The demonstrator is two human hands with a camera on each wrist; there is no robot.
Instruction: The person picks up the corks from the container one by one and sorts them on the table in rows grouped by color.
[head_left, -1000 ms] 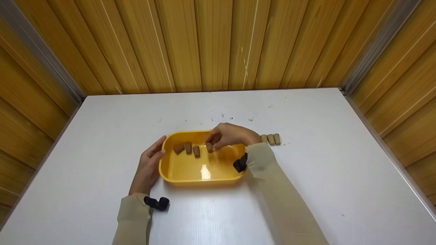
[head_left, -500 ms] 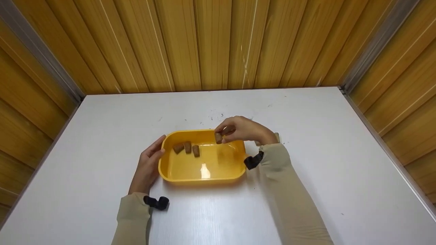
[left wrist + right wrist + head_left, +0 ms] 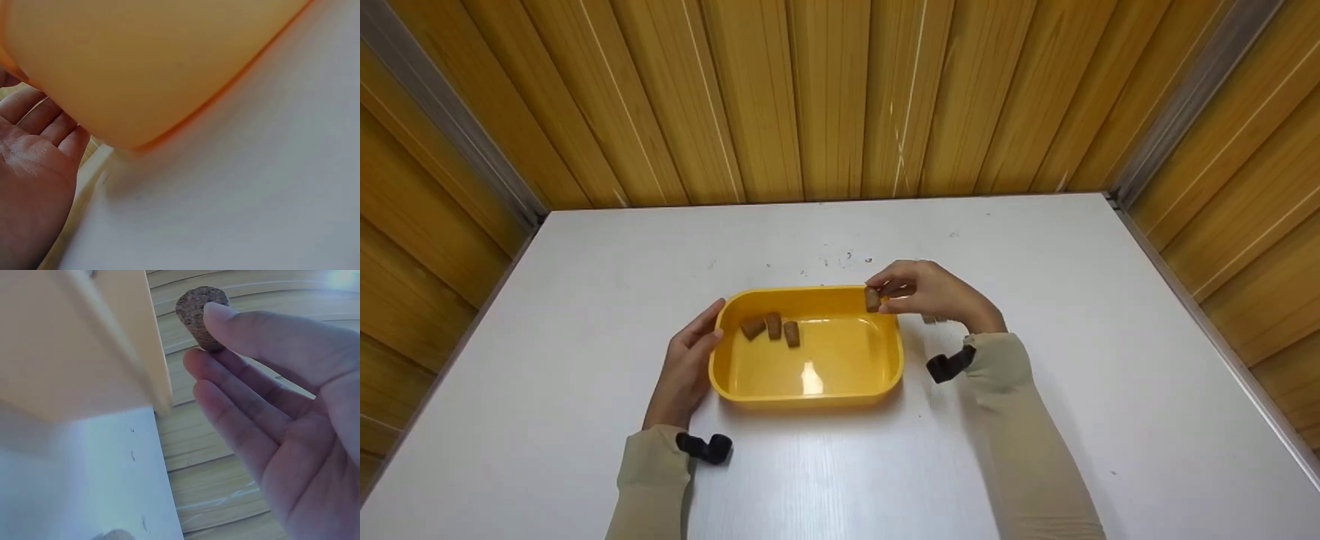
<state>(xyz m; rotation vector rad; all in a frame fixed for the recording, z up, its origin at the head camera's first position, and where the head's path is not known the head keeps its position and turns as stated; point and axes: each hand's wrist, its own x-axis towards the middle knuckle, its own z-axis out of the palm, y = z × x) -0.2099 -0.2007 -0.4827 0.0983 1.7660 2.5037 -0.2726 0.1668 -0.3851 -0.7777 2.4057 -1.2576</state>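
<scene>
In the head view, a yellow plastic tub (image 3: 810, 401) stands mid-table. Several tapered brown cork stoppers (image 3: 774, 326) lie inside at its left. My left hand (image 3: 690, 364) rests against the tub's left side, thumb at the rim and fingers along the outer wall; the left wrist view shows them mostly straight, tips hidden. Over the tub's back right corner, my right hand (image 3: 934, 289) pinches one cork stopper (image 3: 872, 299) between thumb and fingertips. The right wrist view shows that cork's speckled wide end (image 3: 201, 298) beside the thumb.
Behind the right wrist, parts of corks (image 3: 930, 319) show on the white table (image 3: 1072, 360); the hand hides the others. Wood-patterned panels (image 3: 832, 97) stand along the back and both sides. Small dark marks dot the table beyond the tub.
My right hand has lifted a cork from among those in the tub and moved right with it, to the tub's back right corner. The left hand and tub have stayed put.
</scene>
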